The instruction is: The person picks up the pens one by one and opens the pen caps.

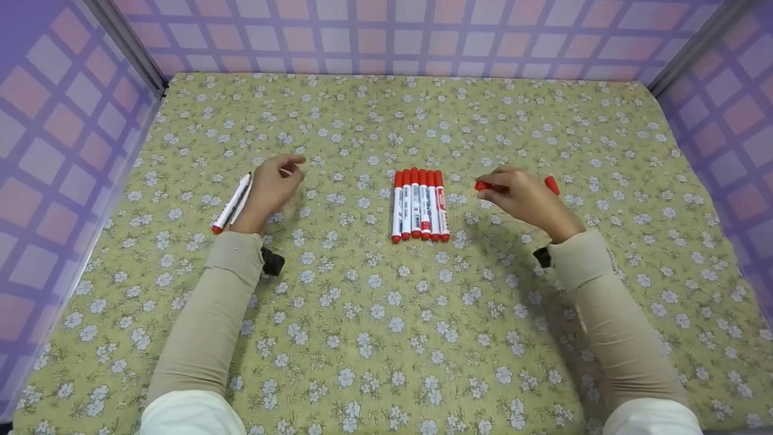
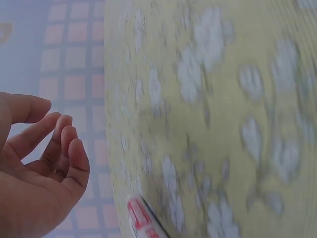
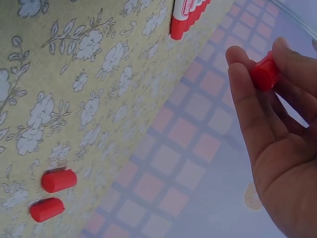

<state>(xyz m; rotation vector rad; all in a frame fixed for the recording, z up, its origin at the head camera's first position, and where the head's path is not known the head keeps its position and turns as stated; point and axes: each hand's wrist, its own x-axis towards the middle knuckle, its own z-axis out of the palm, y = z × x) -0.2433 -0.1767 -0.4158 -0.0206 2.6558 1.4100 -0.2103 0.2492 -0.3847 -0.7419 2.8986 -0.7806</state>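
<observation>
My right hand [image 1: 516, 190] pinches a red marker cap [image 3: 265, 73] between thumb and fingertips, above the cloth right of the marker row. Over the left part of the table, my left hand [image 1: 275, 184] holds nothing, its fingers loosely bent. Beside it lie white markers [image 1: 232, 202] without caps, red at their near ends, one partly hidden by the hand. A row of several capped white markers [image 1: 416, 205] with red caps lies side by side in the middle. Two loose red caps [image 3: 59, 180] lie on the cloth in the right wrist view.
A yellow-green flowered cloth [image 1: 374, 338] covers the table. Pink and purple checked panels [image 1: 374, 42] stand along the back and both sides. Dark wrist bands [image 1: 273, 263] sit at both cuffs.
</observation>
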